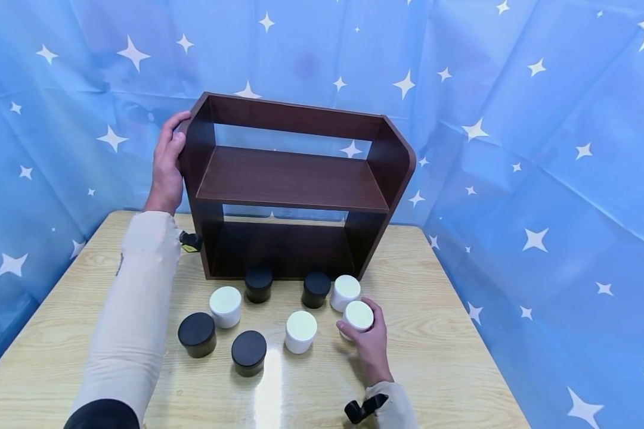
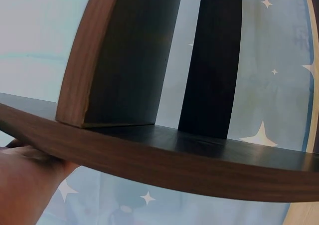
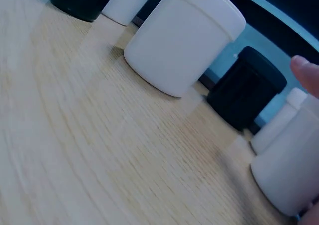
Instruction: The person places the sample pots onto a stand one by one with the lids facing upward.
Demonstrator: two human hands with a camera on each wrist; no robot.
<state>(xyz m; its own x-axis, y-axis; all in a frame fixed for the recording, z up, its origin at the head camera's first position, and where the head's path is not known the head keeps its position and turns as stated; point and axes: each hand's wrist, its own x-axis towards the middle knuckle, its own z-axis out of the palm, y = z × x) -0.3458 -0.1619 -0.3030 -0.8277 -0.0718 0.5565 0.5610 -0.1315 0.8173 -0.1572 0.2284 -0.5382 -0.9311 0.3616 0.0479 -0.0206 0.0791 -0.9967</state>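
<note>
A dark brown two-tier shelf (image 1: 295, 179) stands at the back of the table. My left hand (image 1: 167, 158) rests against the outside of its left side panel, near the top. In the left wrist view that panel (image 2: 199, 170) partly hides the hand (image 2: 30, 175). My right hand (image 1: 372, 345) holds a white lidded jar (image 1: 358, 316) at the right end of the jars, thumb on its left and fingers round its far right side. The right wrist view shows this jar (image 3: 289, 160) at the right edge, a fingertip (image 3: 306, 73) above it. Another white jar (image 1: 346, 291) stands just behind it.
In front of the shelf stand more white jars, one (image 1: 301, 331) mid-table and one (image 1: 226, 306) farther left. Several black jars stand among them, including one (image 1: 249, 353) nearest the front. A blue star-patterned curtain (image 1: 515, 149) surrounds the wooden table (image 1: 434, 357).
</note>
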